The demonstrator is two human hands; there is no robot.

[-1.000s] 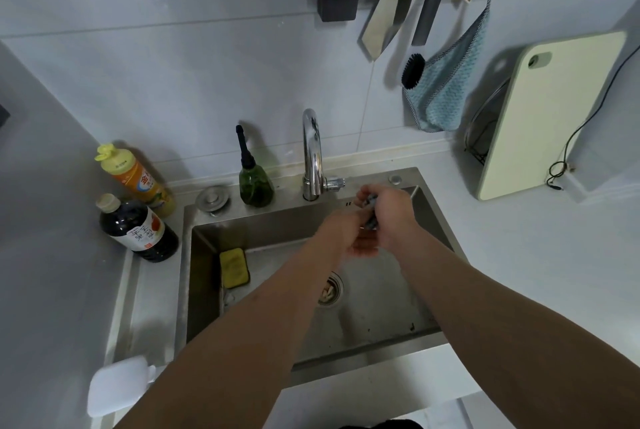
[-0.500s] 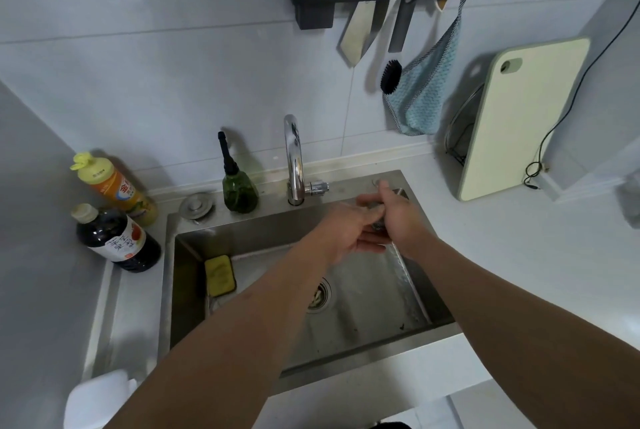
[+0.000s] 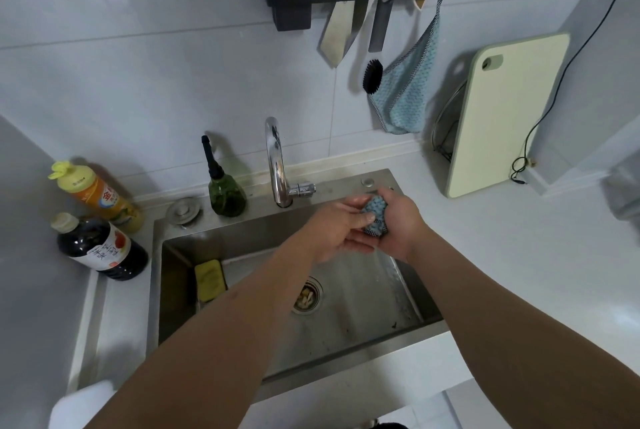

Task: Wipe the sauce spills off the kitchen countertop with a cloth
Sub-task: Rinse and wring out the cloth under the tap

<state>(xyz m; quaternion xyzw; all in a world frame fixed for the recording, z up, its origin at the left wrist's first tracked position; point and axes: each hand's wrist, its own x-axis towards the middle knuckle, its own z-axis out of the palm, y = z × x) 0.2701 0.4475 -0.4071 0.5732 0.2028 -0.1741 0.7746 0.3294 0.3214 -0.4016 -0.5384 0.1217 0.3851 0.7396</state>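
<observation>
A small blue patterned cloth [image 3: 375,215], bunched into a ball, is squeezed between both hands over the back right corner of the steel sink [image 3: 363,342]. My right hand [image 3: 398,224] curls round the cloth from the right. My left hand [image 3: 337,229] presses it from the left, thumb on top. Thin drips fall below the hands. The white countertop [image 3: 519,255] stretches to the right of the sink; no sauce spill shows on it in this view.
Behind the sink stand a chrome tap [image 3: 277,165] and a green soap dispenser [image 3: 225,193]. Two sauce bottles [image 3: 100,245] stand at left. A yellow sponge [image 3: 209,279] lies in the sink. Another blue cloth [image 3: 408,96], knives and a cutting board [image 3: 502,116] are by the wall.
Both hands have kept wringing over the sink's right back corner; the balled blue cloth now shows plainly between them. The view has shifted slightly.
</observation>
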